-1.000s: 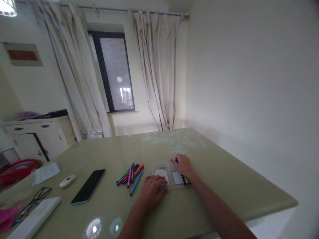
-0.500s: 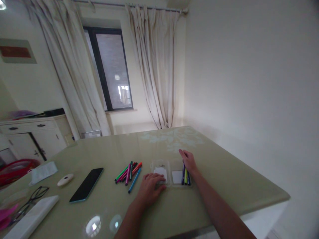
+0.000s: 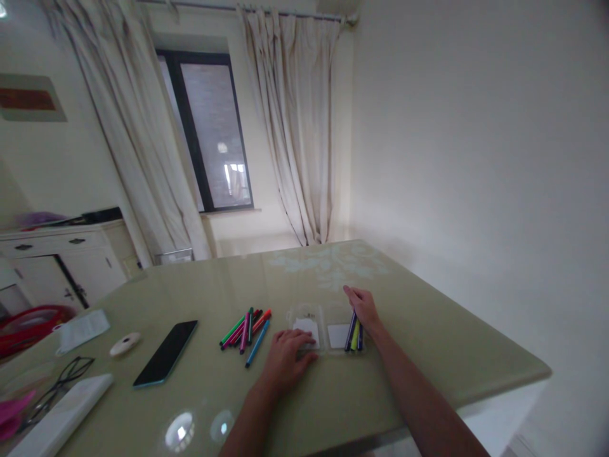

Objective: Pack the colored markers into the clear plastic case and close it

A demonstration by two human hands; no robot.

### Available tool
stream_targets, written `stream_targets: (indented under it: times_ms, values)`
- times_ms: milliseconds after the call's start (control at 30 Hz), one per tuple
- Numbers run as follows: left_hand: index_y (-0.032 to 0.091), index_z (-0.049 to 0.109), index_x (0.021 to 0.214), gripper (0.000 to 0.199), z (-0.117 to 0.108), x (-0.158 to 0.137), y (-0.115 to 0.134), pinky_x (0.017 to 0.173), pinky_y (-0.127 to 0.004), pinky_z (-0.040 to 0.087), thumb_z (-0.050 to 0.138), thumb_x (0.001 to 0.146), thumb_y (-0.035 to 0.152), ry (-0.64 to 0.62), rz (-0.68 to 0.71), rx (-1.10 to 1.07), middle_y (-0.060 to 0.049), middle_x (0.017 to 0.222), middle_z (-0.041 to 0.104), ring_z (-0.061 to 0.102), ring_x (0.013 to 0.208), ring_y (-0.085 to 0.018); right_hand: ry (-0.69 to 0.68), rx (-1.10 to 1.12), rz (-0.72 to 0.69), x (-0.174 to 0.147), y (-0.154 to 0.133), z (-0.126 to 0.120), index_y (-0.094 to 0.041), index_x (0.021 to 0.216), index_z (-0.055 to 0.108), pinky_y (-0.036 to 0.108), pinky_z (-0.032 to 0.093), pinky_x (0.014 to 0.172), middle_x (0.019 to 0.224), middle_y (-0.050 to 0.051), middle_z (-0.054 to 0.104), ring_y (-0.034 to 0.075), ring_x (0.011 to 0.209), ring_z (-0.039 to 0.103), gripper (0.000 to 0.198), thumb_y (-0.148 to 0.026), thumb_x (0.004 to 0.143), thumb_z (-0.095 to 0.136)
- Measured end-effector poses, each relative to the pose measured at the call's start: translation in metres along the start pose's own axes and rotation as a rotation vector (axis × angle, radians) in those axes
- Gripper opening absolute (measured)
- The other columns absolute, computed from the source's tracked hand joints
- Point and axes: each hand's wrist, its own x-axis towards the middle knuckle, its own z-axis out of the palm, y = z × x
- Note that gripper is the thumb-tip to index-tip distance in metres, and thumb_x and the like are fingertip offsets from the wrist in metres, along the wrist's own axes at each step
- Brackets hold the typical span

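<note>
A clear plastic case (image 3: pixel 323 346) lies unfolded on the table, with white card in both halves. My left hand (image 3: pixel 285 352) rests flat on its left half, fingers stretched out and pressing near the card. At the right half, my right hand (image 3: pixel 364 308) is closed around the upper ends of several felt-tip pens, two dark ones and a yellow-green pen (image 3: pixel 354 339) among them. Their lower ends point towards me inside the case; the fingertips are hidden. To the left of my left hand is a loose pile of coloured felt-tip pens (image 3: pixel 245 330), with a blue pen (image 3: pixel 258 344) at its edge.
Left on the table (image 3: pixel 190 292) lie a black phone (image 3: pixel 166 353), a round white object (image 3: pixel 125 343), a face mask (image 3: pixel 83 330), glasses (image 3: pixel 61 381) and a long white box (image 3: pixel 61 416). The table's right edge runs close to the wall.
The pens under my right hand have tilted slightly, their upper ends shifting right along with the hand. My left hand and the loose pen pile stay where they were.
</note>
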Motion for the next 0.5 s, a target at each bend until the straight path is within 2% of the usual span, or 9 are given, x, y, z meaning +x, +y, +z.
stream_targets:
  times_ms: [100,300,400,500]
  values:
    - [0.031,0.074,0.117,0.027,0.000,0.000,0.000,0.112,-0.047,0.039,0.067,0.091,0.031,0.007,-0.007,-0.007,-0.005,0.130,0.072,0.062,0.125,-0.025,0.088,-0.005,0.026,0.006,0.004,-0.003,-0.026,0.046,0.036,0.027,0.023,0.042,0.043,-0.006,0.033,0.010,0.043,0.029,0.062,-0.073,0.071,0.068]
    - [0.028,0.072,0.118,0.027,0.005,0.002,-0.002,0.114,-0.049,0.036,0.064,0.094,0.037,0.015,-0.014,0.041,-0.007,0.131,0.071,0.062,0.125,-0.026,0.330,0.069,0.080,0.008,0.001,-0.011,-0.029,0.052,0.028,0.027,0.026,0.042,0.047,-0.007,0.028,0.012,0.044,0.028,0.059,-0.077,0.082,0.045]
    - [0.025,0.062,0.135,0.047,0.007,0.002,-0.002,0.118,-0.051,0.033,0.067,0.092,0.042,0.087,-0.016,0.109,-0.010,0.140,0.066,0.057,0.131,-0.029,0.373,0.091,0.036,-0.005,-0.014,0.008,-0.029,0.053,0.029,0.028,0.025,0.044,0.048,-0.007,0.028,0.012,0.046,0.027,0.059,-0.074,0.085,0.047]
    - [0.022,0.045,0.150,0.075,0.007,0.002,0.002,0.118,-0.052,0.033,0.072,0.086,0.050,0.181,0.040,0.170,-0.013,0.148,0.058,0.052,0.137,-0.032,0.324,0.068,-0.116,-0.027,-0.037,0.047,-0.027,0.055,0.031,0.028,0.025,0.047,0.051,-0.006,0.029,0.012,0.049,0.028,0.058,-0.070,0.091,0.046]
